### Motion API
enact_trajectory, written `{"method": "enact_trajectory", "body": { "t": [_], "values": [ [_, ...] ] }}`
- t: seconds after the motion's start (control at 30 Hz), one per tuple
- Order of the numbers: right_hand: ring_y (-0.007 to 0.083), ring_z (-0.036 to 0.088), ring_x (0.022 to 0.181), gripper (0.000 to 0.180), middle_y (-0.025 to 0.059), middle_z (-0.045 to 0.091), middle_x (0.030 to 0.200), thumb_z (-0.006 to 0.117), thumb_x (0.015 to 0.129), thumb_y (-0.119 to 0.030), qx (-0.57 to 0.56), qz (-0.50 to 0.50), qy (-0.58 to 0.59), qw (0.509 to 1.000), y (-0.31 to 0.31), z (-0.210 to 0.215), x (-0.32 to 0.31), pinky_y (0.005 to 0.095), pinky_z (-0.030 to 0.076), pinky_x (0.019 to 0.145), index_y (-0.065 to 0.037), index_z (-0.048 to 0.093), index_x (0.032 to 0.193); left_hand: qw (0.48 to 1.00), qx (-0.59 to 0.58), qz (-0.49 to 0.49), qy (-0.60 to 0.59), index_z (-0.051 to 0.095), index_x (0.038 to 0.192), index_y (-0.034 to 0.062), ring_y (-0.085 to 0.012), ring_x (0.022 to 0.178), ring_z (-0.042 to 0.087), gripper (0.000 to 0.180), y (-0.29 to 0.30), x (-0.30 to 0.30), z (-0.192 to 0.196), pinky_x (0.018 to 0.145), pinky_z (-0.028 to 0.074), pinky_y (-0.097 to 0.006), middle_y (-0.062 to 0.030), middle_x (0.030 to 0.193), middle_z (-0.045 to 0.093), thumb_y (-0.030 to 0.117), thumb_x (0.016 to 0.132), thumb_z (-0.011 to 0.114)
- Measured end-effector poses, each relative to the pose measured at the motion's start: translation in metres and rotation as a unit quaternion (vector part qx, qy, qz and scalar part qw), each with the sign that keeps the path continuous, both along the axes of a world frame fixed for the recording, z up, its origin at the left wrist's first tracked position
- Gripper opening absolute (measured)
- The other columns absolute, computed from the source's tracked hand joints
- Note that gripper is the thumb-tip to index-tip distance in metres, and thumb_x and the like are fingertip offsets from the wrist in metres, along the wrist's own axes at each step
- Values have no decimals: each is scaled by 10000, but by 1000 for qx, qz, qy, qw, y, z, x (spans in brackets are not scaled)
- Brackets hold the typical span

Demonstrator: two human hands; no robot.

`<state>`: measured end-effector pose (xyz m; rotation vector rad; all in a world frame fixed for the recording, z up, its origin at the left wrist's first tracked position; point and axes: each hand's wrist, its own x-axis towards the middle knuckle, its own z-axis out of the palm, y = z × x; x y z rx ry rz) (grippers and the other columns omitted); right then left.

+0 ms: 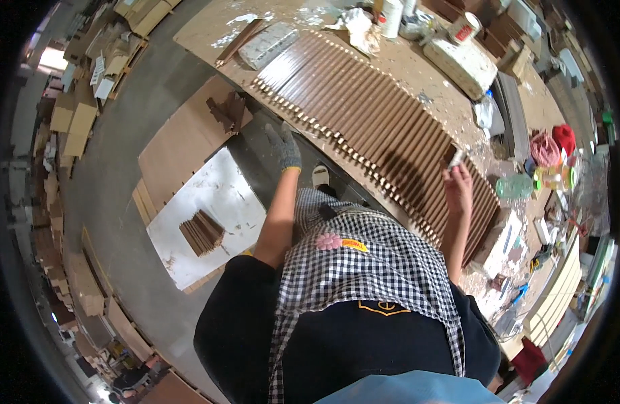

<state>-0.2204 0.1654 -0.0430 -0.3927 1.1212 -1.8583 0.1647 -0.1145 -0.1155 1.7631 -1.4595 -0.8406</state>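
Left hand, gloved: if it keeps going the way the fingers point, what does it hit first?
Most likely the near edge of the row of brown slats on the workbench. The left hand points up toward that edge; depth is unclear, so it may already be touching.

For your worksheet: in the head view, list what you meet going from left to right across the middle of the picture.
Stacked cardboard pieces → white board with a small brown stack → gloved left hand → row of brown slats → right hand holding a small tool → red and pink bundles.
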Motion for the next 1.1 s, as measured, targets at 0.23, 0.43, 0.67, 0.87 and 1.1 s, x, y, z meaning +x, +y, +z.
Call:
{"method": "enact_trajectory", "body": {
  "t": [0.23,0.43,0.67,0.87,1.1],
  "values": [
    [88,640,871,397,22,727,1098,700,983,-127,61,146,-1,987,-150,39,95,242,518,838,13,636,1349,984,-162,42,59,139,1638,28,-356,1569,167,839,-120,23,-7,1262,201,-449,-197,1692,202,606,1062,335],
    [135,670,1014,454,54,722,1115,671,1019,-242,170,196,18,966,-247,55,126,294,554,920,25,602,1379,993,-102,56,6,229,1639,109,-390,1542,240,766,-201,52,-6,1240,249,-484,-213,1676,239,567,1056,421],
    [192,713,975,557,135,715,1218,741,966,-335,153,273,363,878,-393,75,184,333,564,903,4,616,1391,992,-102,78,-8,382,1584,131,-377,1439,418,646,-258,51,-10,1158,349,-444,-198,1595,417,474,1047,489],
    [391,643,965,460,212,675,1067,773,851,-178,60,232,660,712,-483,45,269,456,546,882,-90,706,1297,984,-155,74,48,536,1471,84,-345,1376,513,440,-280,66,-54,1122,415,-408,-173,1509,536,269,1073,502],
    [383,615,1012,460,198,652,1063,757,855,-165,34,191,747,636,-511,42,286,453,515,926,-64,690,1298,988,-104,47,109,521,1473,76,-352,1379,508,435,-268,53,-3,1111,427,-433,-179,1494,545,162,1046,536]
  ]
}}
